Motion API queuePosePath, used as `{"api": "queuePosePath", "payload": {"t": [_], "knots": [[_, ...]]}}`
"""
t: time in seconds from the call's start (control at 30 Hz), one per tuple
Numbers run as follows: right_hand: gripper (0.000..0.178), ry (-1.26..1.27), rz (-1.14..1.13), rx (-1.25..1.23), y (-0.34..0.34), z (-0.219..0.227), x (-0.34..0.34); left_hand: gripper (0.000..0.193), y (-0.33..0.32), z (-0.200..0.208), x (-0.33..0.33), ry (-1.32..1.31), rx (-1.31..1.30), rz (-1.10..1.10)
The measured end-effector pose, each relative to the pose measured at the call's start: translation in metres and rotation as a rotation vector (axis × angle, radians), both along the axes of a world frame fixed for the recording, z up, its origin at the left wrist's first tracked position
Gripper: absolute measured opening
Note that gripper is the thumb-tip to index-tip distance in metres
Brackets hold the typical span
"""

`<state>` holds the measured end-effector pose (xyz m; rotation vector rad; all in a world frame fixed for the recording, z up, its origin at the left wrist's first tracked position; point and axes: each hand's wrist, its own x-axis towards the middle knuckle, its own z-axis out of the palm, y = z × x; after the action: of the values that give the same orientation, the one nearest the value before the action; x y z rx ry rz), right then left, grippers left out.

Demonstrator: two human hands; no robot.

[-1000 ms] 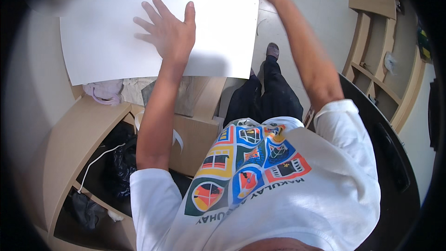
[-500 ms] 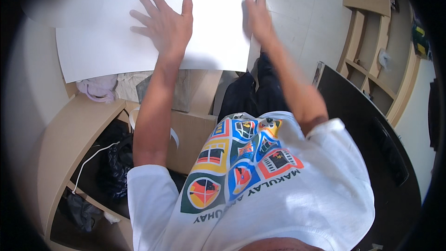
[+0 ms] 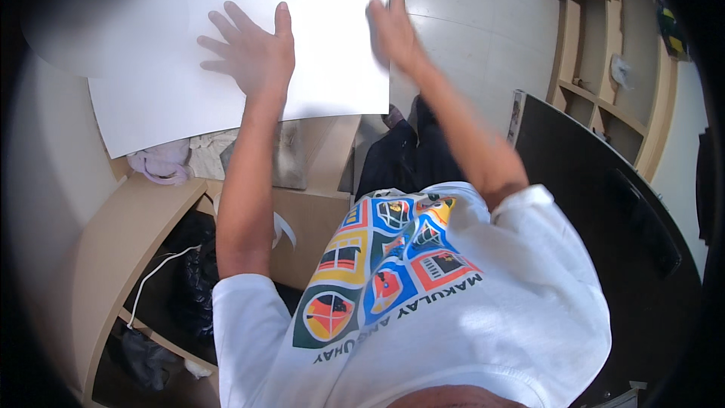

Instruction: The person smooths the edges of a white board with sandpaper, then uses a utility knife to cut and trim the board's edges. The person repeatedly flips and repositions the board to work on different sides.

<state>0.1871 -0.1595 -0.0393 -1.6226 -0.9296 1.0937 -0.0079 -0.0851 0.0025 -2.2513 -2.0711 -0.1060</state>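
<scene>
A large, smooth white sheet point(image 3: 332, 53) lies across the upper left, its near edge resting over a wooden cabinet top. My left hand point(image 3: 253, 57) is flat against it, with fingers and thumb spread wide and nothing in them. At the sheet's right edge is my right hand point(image 3: 394, 34), slightly blurred. Its thumb lies over the white surface while a stretched finger points away along the edge; the other fingers are partly hidden. I see nothing held in it.
Under the sheet's near edge sit a lilac cloth item point(image 3: 160, 160) and a grey flat piece point(image 3: 291, 155). Open cabinet shelves point(image 3: 162, 295) hold dark bags and a white cord. A black panel point(image 3: 581, 181) stands at right, beside a wooden shelf unit point(image 3: 604, 53). Pale floor tiles point(image 3: 483, 30) show.
The sheet and both hands have shifted left and a little down in the picture, as has most of the background. My left hand stays spread on the sheet; my right stays at its edge.
</scene>
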Motion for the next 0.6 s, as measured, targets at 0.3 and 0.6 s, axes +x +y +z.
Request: {"api": "queuePosePath", "payload": {"t": [0.3,0.6], "knots": [[0.080,0.237,-0.002,0.040,-0.055,-0.009,-0.030,0.093,0.001,0.009,0.008,0.027,-0.083,0.072],[0.084,0.253,-0.094,0.172,0.037,-0.005,0.008,0.091,0.002,0.012,0.007,0.058,-0.112,0.103]]}}
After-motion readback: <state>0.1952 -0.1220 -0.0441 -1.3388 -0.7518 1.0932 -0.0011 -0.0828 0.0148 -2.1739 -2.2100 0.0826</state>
